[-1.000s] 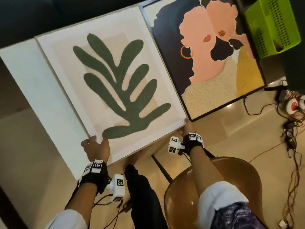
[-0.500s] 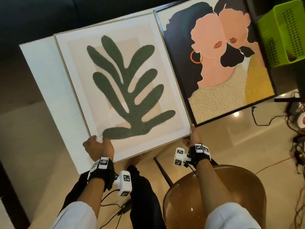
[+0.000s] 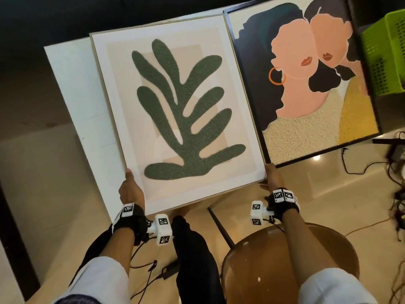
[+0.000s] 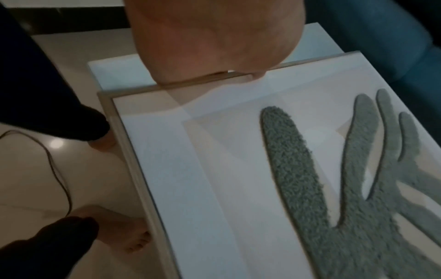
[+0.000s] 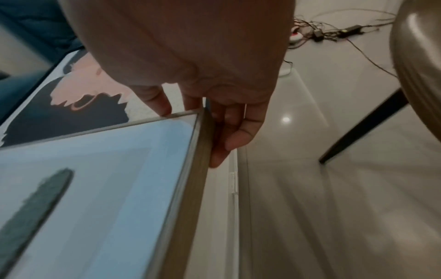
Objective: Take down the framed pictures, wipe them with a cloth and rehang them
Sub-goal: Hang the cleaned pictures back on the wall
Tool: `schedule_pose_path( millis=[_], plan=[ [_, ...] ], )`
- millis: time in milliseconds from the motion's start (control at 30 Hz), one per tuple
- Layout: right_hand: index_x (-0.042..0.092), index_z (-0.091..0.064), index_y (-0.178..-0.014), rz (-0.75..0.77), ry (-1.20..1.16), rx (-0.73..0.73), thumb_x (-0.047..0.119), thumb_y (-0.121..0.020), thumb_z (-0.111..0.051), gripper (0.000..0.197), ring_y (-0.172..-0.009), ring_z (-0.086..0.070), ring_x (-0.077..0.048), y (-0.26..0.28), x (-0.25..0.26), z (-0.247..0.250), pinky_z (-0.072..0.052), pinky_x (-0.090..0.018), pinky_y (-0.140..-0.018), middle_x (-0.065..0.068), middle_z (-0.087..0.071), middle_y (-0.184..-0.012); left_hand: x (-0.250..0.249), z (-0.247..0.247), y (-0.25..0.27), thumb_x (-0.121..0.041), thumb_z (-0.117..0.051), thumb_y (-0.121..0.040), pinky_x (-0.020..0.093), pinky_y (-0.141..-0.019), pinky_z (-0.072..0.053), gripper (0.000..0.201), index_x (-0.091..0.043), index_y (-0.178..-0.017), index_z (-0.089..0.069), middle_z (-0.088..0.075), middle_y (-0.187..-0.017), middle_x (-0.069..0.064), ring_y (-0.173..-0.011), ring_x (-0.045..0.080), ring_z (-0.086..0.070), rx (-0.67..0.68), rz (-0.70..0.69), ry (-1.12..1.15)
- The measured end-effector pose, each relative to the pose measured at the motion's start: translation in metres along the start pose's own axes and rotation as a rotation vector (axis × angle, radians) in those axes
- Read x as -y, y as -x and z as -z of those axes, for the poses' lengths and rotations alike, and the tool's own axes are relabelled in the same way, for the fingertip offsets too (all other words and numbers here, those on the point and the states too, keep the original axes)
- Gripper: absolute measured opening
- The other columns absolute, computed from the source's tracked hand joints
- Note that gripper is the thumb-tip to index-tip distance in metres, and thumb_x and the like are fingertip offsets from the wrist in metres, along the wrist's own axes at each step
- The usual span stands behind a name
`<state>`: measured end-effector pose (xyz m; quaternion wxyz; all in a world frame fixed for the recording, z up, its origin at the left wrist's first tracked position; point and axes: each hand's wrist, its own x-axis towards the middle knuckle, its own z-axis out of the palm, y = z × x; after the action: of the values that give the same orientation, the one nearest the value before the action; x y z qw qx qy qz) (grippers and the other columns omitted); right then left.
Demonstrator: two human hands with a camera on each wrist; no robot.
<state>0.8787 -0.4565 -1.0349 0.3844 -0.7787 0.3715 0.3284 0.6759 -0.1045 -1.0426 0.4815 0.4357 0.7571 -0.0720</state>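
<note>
A light-framed picture of a green leaf shape [image 3: 175, 110] is held tilted in front of me. My left hand [image 3: 130, 191] grips its near left corner, thumb along the frame's left edge; in the left wrist view the left hand [image 4: 214, 43] wraps the frame edge [image 4: 133, 151]. My right hand [image 3: 272, 179] grips the near right corner; in the right wrist view its fingers [image 5: 236, 130] curl under the corner of the leaf picture [image 5: 95, 188]. A black-framed picture of two faces [image 3: 306, 84] leans to the right. No cloth is visible.
A white panel [image 3: 72, 88] stands behind the leaf picture at left. A brown round chair [image 3: 274, 260] is under my right arm, its black leg [image 3: 219, 227] on the floor. A green basket [image 3: 388, 51] sits at far right; cables [image 3: 394, 194] lie on the glossy floor.
The leaf picture has shifted right and nearer in my view. My left hand has slid from the bottom edge round to the left corner; the right hand keeps its hold.
</note>
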Motion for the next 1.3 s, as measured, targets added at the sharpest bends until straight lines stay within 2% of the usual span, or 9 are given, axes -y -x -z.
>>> schedule_pose_path(
  millis=[133,200,333,533,733,867,933,1133,1300],
  plan=[
    [0.004,-0.057,-0.135,0.11,0.262,-0.018,0.056,-0.101,-0.042,0.064,-0.121,-0.053,-0.039,-0.005,0.022,-0.002,-0.042,-0.046,-0.106,-0.023,-0.055,-0.135,-0.004,0.001,0.003,-0.068,-0.04,-0.106,0.049,-0.121,-0.037,0.079,-0.006,-0.153,-0.052,-0.052,-0.156,0.021,-0.14,0.041,-0.051,-0.018,-0.012,0.019],
    [0.005,-0.055,-0.14,0.174,0.283,0.036,0.06,-0.1,-0.042,0.069,-0.132,-0.048,-0.038,-0.007,0.037,-0.008,-0.035,-0.045,-0.111,-0.02,-0.051,-0.146,-0.004,0.001,0.003,-0.066,-0.04,-0.107,0.048,-0.121,-0.036,0.078,-0.004,-0.152,-0.053,-0.052,-0.156,0.022,-0.14,0.041,-0.051,-0.034,-0.024,0.027],
    [0.006,-0.06,-0.135,0.279,0.14,0.038,0.045,-0.102,-0.051,0.052,-0.121,-0.053,-0.029,-0.004,0.062,-0.028,-0.036,-0.033,-0.098,-0.012,-0.058,-0.135,-0.008,0.004,0.01,-0.066,-0.038,-0.107,0.049,-0.12,-0.036,0.079,-0.001,-0.149,-0.054,-0.052,-0.154,0.024,-0.139,0.043,-0.05,-0.032,-0.016,0.029],
    [0.009,-0.073,-0.093,0.5,-0.058,-0.09,0.028,-0.103,-0.054,0.029,-0.062,-0.057,0.007,0.015,0.061,-0.046,-0.044,-0.015,-0.061,0.005,-0.067,-0.075,-0.021,0.017,0.022,-0.064,-0.039,-0.108,0.047,-0.115,-0.041,0.076,0.001,-0.141,-0.062,-0.06,-0.146,0.025,-0.132,0.043,-0.056,-0.095,-0.051,0.027],
    [0.002,-0.067,-0.127,0.56,-0.051,-0.063,0.034,-0.102,-0.056,0.042,-0.1,-0.062,-0.014,0.053,0.08,-0.056,-0.046,-0.006,-0.069,-0.013,-0.071,-0.118,-0.04,0.06,0.037,-0.067,-0.039,-0.106,0.052,-0.113,-0.044,0.078,0.003,-0.109,-0.071,-0.067,-0.129,0.031,-0.12,0.043,-0.06,-0.145,-0.089,0.058],
    [0.001,-0.064,-0.132,0.597,-0.077,-0.062,0.028,-0.103,-0.057,0.04,-0.113,-0.059,-0.018,0.105,0.12,-0.063,-0.045,-0.015,-0.083,-0.012,-0.067,-0.123,-0.074,0.102,0.067,-0.059,-0.04,-0.109,0.045,-0.113,-0.04,0.072,0.004,-0.132,-0.067,-0.06,-0.144,0.028,-0.132,0.044,-0.056,-0.15,-0.121,0.125],
    [0.0,-0.065,-0.129,0.628,-0.103,-0.038,0.025,-0.102,-0.058,0.038,-0.111,-0.059,-0.018,0.138,0.146,-0.066,-0.044,-0.005,-0.075,-0.011,-0.067,-0.12,-0.096,0.132,0.084,-0.061,-0.038,-0.109,0.044,-0.115,-0.038,0.072,-0.001,-0.139,-0.065,-0.057,-0.149,0.027,-0.137,0.043,-0.053,-0.151,-0.149,0.147],
    [0.004,-0.067,-0.129,0.756,-0.164,0.052,0.031,-0.099,-0.062,0.04,-0.107,-0.064,-0.018,0.246,0.228,-0.079,-0.046,-0.026,-0.089,-0.009,-0.07,-0.121,-0.164,0.233,0.146,-0.069,-0.047,-0.102,0.05,-0.11,-0.046,0.076,-0.001,-0.128,-0.07,-0.064,-0.138,0.027,-0.125,0.045,-0.06,-0.234,-0.219,0.389],
    [0.008,-0.069,-0.127,0.807,-0.218,0.105,0.031,-0.099,-0.063,0.037,-0.101,-0.062,-0.018,0.329,0.292,-0.091,-0.044,-0.025,-0.087,-0.008,-0.071,-0.116,-0.212,0.311,0.192,-0.068,-0.055,-0.099,0.046,-0.101,-0.046,0.074,0.001,-0.119,-0.071,-0.067,-0.127,0.025,-0.111,0.041,-0.06,-0.221,-0.281,0.521]
  ],
)
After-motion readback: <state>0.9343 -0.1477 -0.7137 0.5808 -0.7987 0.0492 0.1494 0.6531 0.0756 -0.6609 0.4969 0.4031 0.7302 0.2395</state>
